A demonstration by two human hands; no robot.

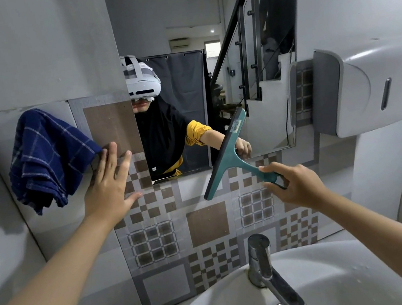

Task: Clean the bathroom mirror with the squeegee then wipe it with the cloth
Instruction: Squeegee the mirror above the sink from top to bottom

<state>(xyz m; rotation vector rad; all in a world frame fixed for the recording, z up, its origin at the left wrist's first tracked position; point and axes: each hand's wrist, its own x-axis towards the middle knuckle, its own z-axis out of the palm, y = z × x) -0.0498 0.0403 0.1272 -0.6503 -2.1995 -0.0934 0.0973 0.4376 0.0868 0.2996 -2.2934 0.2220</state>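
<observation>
Leftmost, a dark blue checked cloth (46, 159) is seen hanging in folds against the tiled wall (207, 226), its right corner apparently pinned to the tile under the fingertips of the left hand (110, 183), though the exact contact is hard to make out. That hand is spread flat on the wall with straight fingers, just left of the mirror (201, 32). Further right, a teal squeegee (230, 158) is held by its handle in the curled fingers of the right hand (294, 184); its blade is tilted and laid across the mirror's lower edge (the upper part over the glass, the lower part over the tiles). Below, a chrome tap (271, 276) is set on a white basin (348, 274). At the far right, a grey and white dispenser (366, 84) is mounted on the wall.
</observation>
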